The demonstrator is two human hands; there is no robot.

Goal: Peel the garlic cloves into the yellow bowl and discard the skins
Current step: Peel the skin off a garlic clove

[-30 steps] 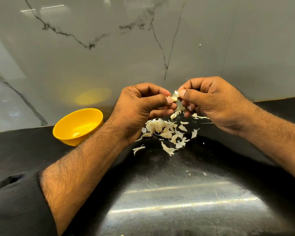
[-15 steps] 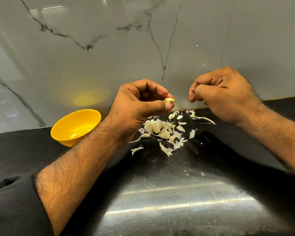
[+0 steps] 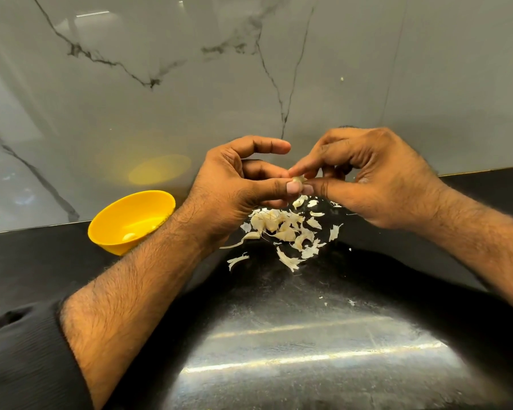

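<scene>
Head view: left hand (image 3: 234, 184) and right hand (image 3: 376, 179) meeting fingertip to fingertip above the black counter (image 3: 323, 335), in front of the grey marbled wall (image 3: 190, 84). Left hand pinching a garlic clove (image 3: 299, 179) between thumb and middle finger, index finger held straight and free above. Right hand curled over from the right, thumb and index finger gripping the same clove, remaining fingers bent underneath. Clove mostly hidden by fingertips, only a pale papery tip showing; long axis and pointing direction impossible to tell. Directly below the hands, a loose pile of garlic skins (image 3: 285, 229) scattered on the counter, a few strips straying nearer and left. Left of the pile, beside the left forearm and close to the wall, yellow bowl (image 3: 113, 229) tilted open toward the right, with one pale peeled clove (image 3: 129, 236) lying inside. Dark sleeve (image 3: 21, 359) at near left.
</scene>
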